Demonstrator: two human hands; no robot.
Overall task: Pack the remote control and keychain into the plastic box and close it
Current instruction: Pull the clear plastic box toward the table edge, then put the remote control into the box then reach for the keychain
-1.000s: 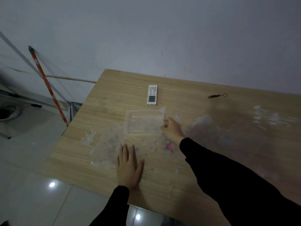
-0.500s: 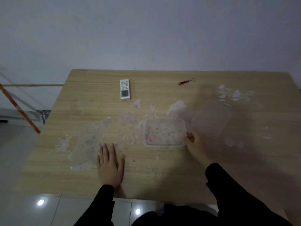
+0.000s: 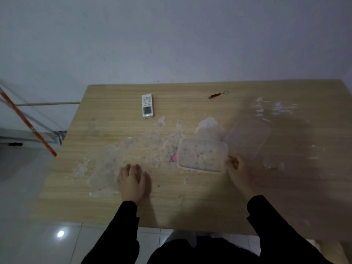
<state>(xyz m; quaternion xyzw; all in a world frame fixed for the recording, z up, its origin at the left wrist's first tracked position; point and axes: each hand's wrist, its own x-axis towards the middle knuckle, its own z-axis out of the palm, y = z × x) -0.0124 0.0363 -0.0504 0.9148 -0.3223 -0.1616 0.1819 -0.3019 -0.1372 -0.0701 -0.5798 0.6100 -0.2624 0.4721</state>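
– While the left hand point(image 3: 134, 184) lies palm down on the wooden surface point(image 3: 95, 206), fingers loosely bent and holding nothing, what is the right hand point(image 3: 239, 174) doing?
– It sits at the right rim of the clear plastic box point(image 3: 202, 157), fingers curled; it seems to pinch the near edge of the lid point(image 3: 247, 138), which tilts open to the box's right.
– So which step is this?
– Opening, I judge. Nothing is packed yet: the box looks empty, showing only pale smears point(image 3: 110, 164) on the surface through its floor.
– Where are the things to pack?
– Both lie well beyond the box, near the far edge: the white remote control point(image 3: 147, 106) off to the left, the red keychain point(image 3: 217, 95) almost straight behind. Next, a hand must reach across for one of them.
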